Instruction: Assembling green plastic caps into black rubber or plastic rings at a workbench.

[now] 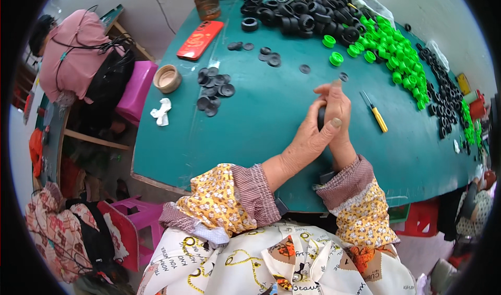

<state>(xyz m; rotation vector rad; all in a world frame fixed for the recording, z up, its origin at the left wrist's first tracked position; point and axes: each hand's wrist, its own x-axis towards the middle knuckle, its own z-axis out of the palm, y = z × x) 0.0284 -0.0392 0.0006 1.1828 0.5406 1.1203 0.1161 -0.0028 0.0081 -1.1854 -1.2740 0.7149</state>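
My left hand (305,136) and my right hand (339,112) are pressed together above the green table, palms facing. Between them sits a black rubber tyre (321,118), mostly hidden by the fingers; whether it has a wheel hub inside cannot be seen. A yellow-handled screwdriver (379,118) lies just right of my right hand. Beyond my fingertips is a small dark disc (343,77), with another black disc (305,69) to its left. Bright green wheel hubs (404,65) are heaped at the right, and loose black tyres (308,15) are piled at the back.
Several black discs (213,90) lie at the left near a round tan container (167,79) and a crumpled white tissue (161,112). A red phone (200,40) and a brown bottle (205,1) stand farther back. Smaller black rings (444,99) spread along the right. Another person (78,55) sits at left.
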